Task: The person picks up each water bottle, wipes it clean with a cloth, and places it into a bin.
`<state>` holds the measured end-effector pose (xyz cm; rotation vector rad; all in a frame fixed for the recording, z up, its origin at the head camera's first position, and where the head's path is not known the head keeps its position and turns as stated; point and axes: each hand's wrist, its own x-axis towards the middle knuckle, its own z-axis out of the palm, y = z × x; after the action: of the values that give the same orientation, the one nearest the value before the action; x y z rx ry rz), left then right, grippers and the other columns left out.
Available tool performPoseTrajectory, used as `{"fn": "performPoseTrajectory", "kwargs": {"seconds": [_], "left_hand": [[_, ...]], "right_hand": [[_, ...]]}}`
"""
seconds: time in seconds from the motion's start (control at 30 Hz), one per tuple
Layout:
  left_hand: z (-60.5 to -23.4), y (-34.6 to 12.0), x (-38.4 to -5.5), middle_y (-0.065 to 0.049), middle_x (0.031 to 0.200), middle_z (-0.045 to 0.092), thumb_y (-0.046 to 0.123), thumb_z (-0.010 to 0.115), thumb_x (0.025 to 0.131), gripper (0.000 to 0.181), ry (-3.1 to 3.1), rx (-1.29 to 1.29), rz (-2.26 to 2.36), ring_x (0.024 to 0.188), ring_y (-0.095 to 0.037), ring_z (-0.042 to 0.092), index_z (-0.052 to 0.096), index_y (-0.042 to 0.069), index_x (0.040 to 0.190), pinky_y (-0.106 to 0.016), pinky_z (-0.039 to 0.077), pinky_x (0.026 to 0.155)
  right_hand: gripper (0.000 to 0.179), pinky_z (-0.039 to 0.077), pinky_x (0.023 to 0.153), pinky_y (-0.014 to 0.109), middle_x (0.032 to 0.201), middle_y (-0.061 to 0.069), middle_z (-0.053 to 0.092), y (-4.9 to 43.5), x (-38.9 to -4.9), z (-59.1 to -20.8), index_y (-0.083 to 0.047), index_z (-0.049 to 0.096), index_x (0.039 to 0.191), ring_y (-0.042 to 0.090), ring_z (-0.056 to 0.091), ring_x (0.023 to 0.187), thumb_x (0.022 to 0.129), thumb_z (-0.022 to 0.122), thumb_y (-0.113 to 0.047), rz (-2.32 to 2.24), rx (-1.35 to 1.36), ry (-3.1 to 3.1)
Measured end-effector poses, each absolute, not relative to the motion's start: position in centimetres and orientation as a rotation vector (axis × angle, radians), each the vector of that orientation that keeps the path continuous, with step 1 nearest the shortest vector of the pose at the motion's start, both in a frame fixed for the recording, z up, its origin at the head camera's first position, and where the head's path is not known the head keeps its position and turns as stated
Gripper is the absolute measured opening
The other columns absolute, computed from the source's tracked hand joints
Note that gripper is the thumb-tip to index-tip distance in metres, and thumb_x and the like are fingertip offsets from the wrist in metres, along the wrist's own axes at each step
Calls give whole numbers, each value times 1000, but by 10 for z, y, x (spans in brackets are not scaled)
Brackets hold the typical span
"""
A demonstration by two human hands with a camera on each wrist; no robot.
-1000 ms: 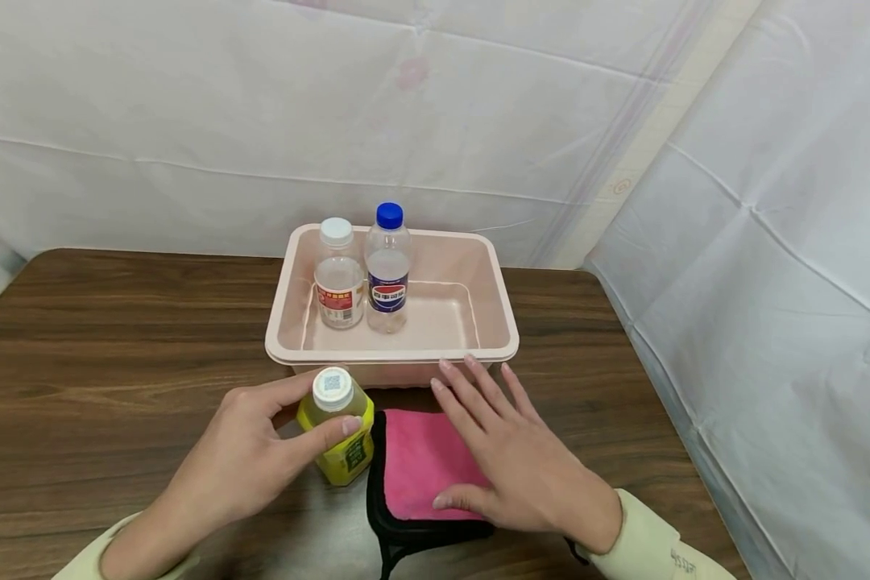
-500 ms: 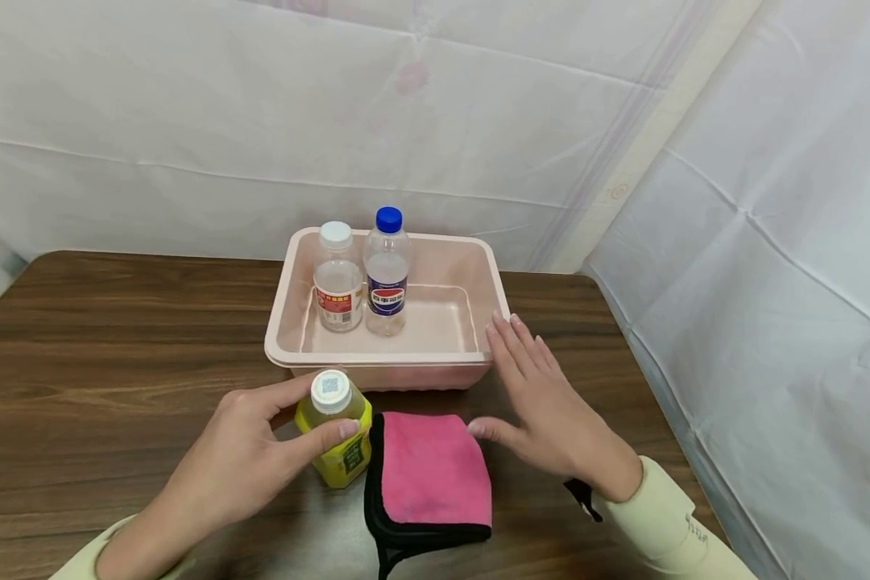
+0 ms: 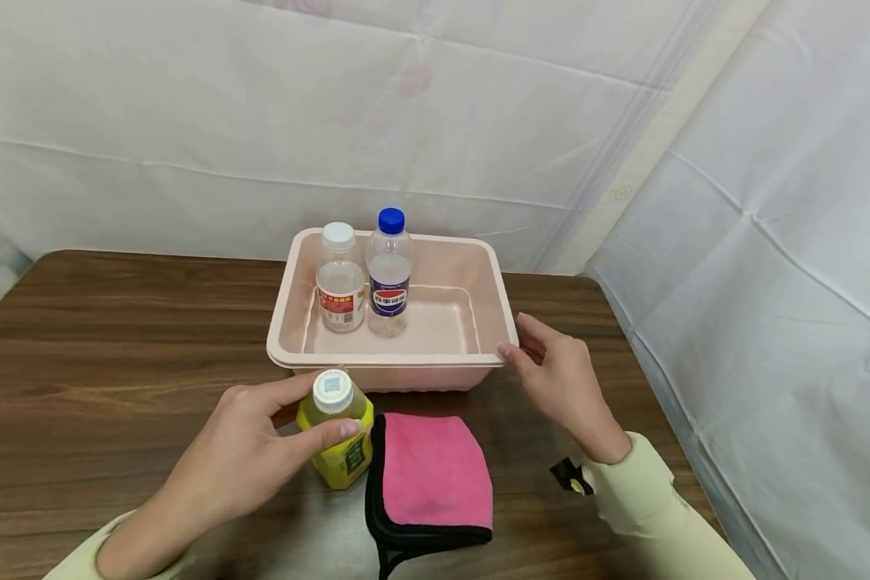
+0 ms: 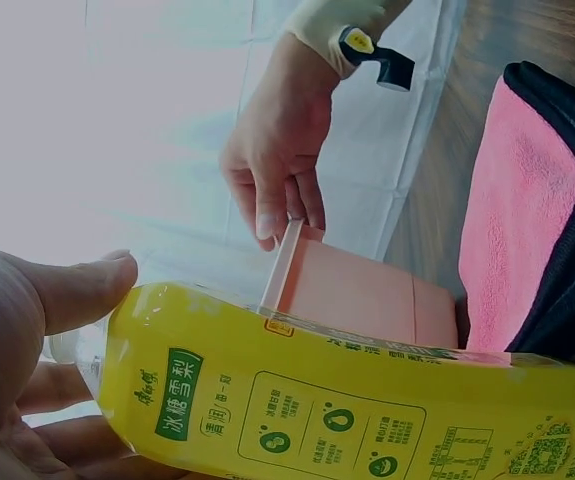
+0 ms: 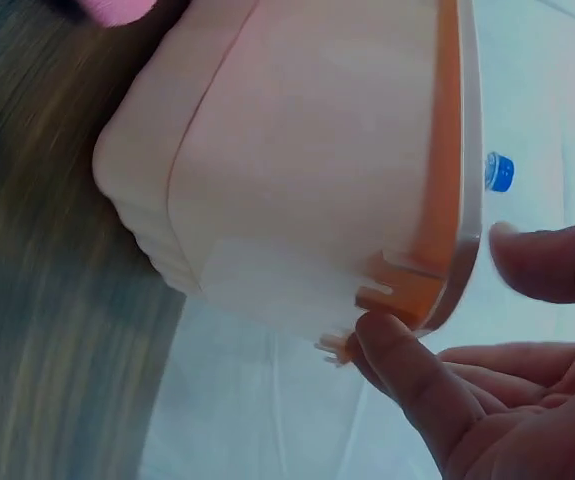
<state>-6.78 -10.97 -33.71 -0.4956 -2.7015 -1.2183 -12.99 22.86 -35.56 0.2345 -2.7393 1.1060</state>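
Observation:
My left hand (image 3: 242, 455) holds an upright drink bottle (image 3: 346, 453) with a yellow label and white cap, thumb on the near side. In the left wrist view the label of this bottle (image 4: 317, 400) fills the lower part. My right hand (image 3: 561, 383) grips the rim of a pale pink plastic basin (image 3: 399, 360) at its front right corner. In the right wrist view, fingers (image 5: 402, 365) reach under the rim and the thumb lies on its outer side. Inside the basin stand a white-capped clear bottle (image 3: 339, 282) and a blue-capped Pepsi bottle (image 3: 387, 266).
A folded pink cloth (image 3: 435, 471) with black edging lies on the wooden table (image 3: 130, 354), right of the yellow bottle and in front of the basin. White sheeting (image 3: 188, 97) hangs behind the table and along its right side.
My right hand has moved right and forward from above the pink cloth to the basin's right corner, its fingers now bent round the rim. The left hand and yellow bottle have stayed put.

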Motion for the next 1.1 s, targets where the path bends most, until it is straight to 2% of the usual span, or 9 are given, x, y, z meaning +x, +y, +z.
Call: {"fn": "performPoseTrajectory", "kwargs": {"seconds": [0.13, 0.27, 0.37, 0.5, 0.6, 0.7, 0.87, 0.93, 1.1], "left_hand": [[-336, -109, -68, 17, 62, 43, 41, 86, 86, 30, -2717, -475, -1228, 61, 1, 34, 77, 31, 113, -22, 34, 50], [-335, -109, -68, 17, 64, 47, 41, 86, 85, 29, -2713, -475, -1237, 61, 1, 36, 78, 31, 111, -22, 34, 50], [-333, -109, -68, 17, 62, 44, 41, 87, 85, 28, -2708, -473, -1231, 60, 1, 35, 78, 31, 109, -22, 34, 49], [-331, -109, -68, 18, 63, 47, 40, 87, 84, 29, -2698, -483, -1237, 61, 1, 36, 78, 30, 110, -21, 35, 50], [-328, -109, -68, 18, 62, 47, 40, 88, 84, 26, -2687, -498, -1248, 61, 1, 36, 77, 32, 106, -22, 34, 50], [-325, -109, -69, 16, 60, 40, 41, 88, 84, 21, -2692, -502, -1243, 61, 0, 34, 76, 34, 101, -22, 33, 49], [-317, -110, -70, 17, 67, 55, 41, 87, 84, 21, -2711, -518, -1279, 64, -2, 42, 77, 33, 101, -22, 37, 52], [-312, -110, -71, 16, 72, 63, 41, 87, 85, 22, -2718, -525, -1306, 65, -4, 45, 78, 32, 103, -22, 40, 53], [-300, -109, -72, 15, 67, 59, 39, 87, 85, 20, -2706, -560, -1293, 62, -3, 43, 77, 32, 101, -22, 38, 50]], "right_hand": [[49, 63, 90, 43, 127, 22, 73, 228, -134, -356, 4, 62, 139, 33, 75, 112, 96, 76, -15, 1164, 100, -2751], [54, 63, 89, 39, 127, 20, 73, 228, -132, -357, 1, 63, 140, 31, 76, 111, 92, 81, -17, 1221, 94, -2756], [59, 63, 90, 38, 129, 20, 73, 228, -130, -359, 1, 62, 141, 31, 75, 112, 90, 83, -19, 1240, 112, -2756], [54, 63, 89, 39, 127, 20, 73, 226, -134, -358, 1, 64, 139, 31, 76, 112, 92, 82, -18, 1239, 91, -2747], [43, 65, 85, 37, 120, 21, 76, 225, -138, -357, 1, 69, 133, 30, 77, 107, 94, 79, -16, 1262, 36, -2726], [36, 65, 80, 30, 113, 21, 78, 224, -142, -356, 1, 73, 126, 29, 78, 101, 94, 77, -15, 1283, -22, -2707], [29, 59, 70, 20, 106, 18, 80, 225, -149, -352, 0, 77, 118, 22, 78, 90, 93, 77, -15, 1277, -87, -2720], [25, 56, 66, 20, 102, 17, 80, 226, -152, -351, -1, 79, 113, 17, 76, 84, 92, 77, -15, 1280, -118, -2729], [21, 53, 64, 24, 97, 15, 80, 227, -158, -349, -3, 80, 109, 12, 71, 75, 92, 77, -16, 1322, -190, -2759]]}}
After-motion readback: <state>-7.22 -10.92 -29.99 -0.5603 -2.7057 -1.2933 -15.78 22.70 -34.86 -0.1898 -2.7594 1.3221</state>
